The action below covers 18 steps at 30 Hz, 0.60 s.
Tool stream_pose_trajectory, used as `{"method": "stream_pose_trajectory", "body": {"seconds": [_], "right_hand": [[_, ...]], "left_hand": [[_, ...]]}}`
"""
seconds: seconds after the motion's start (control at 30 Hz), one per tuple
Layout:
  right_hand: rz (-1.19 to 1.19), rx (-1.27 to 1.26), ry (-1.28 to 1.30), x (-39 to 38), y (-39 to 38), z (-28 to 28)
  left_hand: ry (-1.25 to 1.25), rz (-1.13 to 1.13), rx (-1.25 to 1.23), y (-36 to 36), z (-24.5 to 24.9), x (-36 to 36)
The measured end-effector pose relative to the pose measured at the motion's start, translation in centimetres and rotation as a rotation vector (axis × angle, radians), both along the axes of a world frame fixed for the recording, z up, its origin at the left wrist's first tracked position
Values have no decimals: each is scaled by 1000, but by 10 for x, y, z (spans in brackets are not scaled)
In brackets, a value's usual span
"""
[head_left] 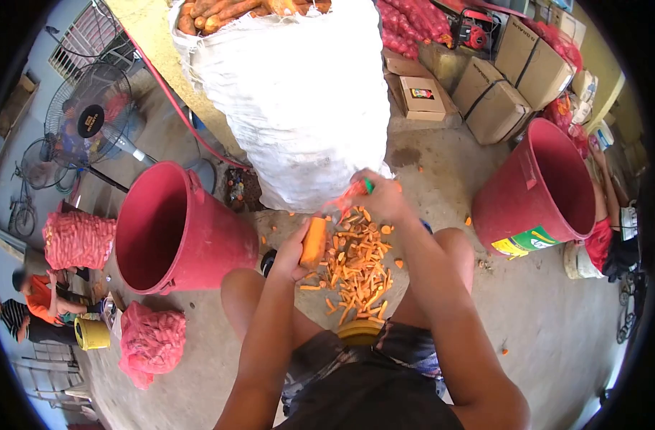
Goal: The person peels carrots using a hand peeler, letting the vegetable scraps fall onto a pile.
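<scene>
My left hand (296, 252) is closed around a thick orange carrot (314, 244), held upright between my knees. To the upper right my right hand (385, 199) grips a small red and green tool (356, 193), smeared by motion; its exact kind does not show. The tool is apart from the carrot. Below both hands, a pile of carrot peelings and pieces (356, 276) lies on the floor. Directly in front stands a big white woven sack (298, 100), with whole carrots (230, 13) showing in its open top.
Red bins stand at left (220, 240) and right (499, 193). Behind the left bin is a standing fan (91, 120). Cardboard boxes (492, 93) are stacked at back right. A red net bag (154, 340) lies at lower left. Other people (40, 304) sit at far left; another person (601, 236) is at far right.
</scene>
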State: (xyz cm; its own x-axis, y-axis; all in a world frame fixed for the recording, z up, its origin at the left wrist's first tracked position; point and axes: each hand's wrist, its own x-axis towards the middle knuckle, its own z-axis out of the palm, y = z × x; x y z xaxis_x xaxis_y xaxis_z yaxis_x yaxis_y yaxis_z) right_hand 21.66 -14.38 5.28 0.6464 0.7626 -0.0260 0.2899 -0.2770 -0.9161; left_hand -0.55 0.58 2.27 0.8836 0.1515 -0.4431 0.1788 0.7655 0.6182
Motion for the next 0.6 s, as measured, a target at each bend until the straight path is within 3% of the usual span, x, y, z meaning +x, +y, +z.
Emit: {"method": "stream_pose_trajectory", "body": {"seconds": [0.07,0.17,0.23,0.3,0.37,0.47,0.6], "right_hand": [[132,5,-43,-25,0,2],[227,73,-62,-36,0,-4],[147,41,-70,-12,0,-5],[-29,-66,116,7,3,-1],[-49,-72,87,3,3,3],[87,38,20,-27,2,0],[203,159,-155,-37,4,-8]], "left_hand": [[85,253,12,0,-6,8],[90,237,-16,-11,1,13],[136,156,37,-8,3,5],[173,78,91,-8,6,0],[-2,53,17,-8,10,-2],[5,258,-42,3,-13,5],[98,303,-33,-11,5,13]]}}
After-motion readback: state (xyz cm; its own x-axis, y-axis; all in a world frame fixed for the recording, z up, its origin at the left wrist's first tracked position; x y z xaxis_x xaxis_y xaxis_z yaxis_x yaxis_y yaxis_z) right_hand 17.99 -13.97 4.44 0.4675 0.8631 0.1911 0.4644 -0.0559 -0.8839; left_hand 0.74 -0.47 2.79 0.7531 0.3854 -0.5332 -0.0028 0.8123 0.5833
